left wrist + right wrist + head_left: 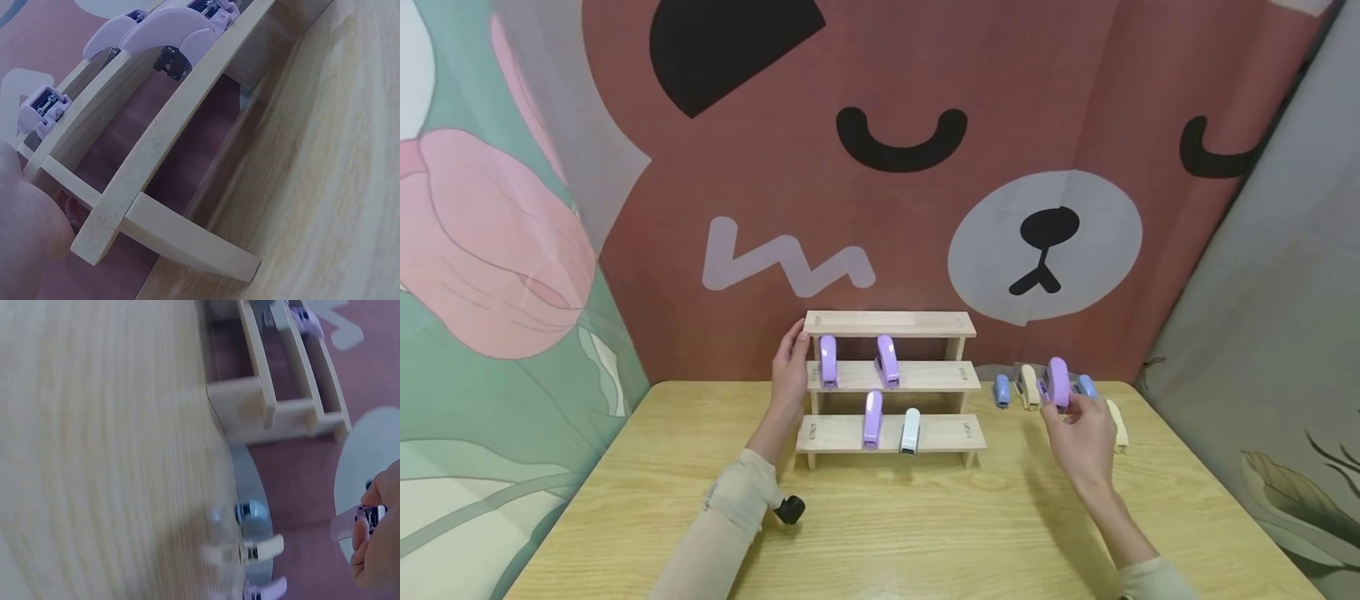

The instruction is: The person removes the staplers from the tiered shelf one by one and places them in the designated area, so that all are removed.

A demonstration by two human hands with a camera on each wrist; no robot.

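Observation:
A three-tier wooden display rack (891, 432) stands on the table. My left hand (790, 375) holds its left end, fingers around the upper tiers; its palm shows at the edge of the left wrist view. My right hand (1084, 437) pinches a purple stapler (1057, 382), raised above the table to the right of the rack. In the right wrist view, that stapler (345, 525) sits between thumb and fingers. Two purple staplers, a left one (828, 361) and a right one (887, 361), occupy the middle tier. On the bottom tier are a purple stapler (872, 419) and a pale blue-white stapler (910, 430).
By the right hand, a blue stapler (1002, 391), a cream stapler (1028, 387), another blue stapler (1086, 386) and another cream stapler (1120, 427) stand on the wooden table (880, 533). Another purple stapler (269, 591) shows in the right wrist view. A bear-print curtain (910, 233) hangs behind.

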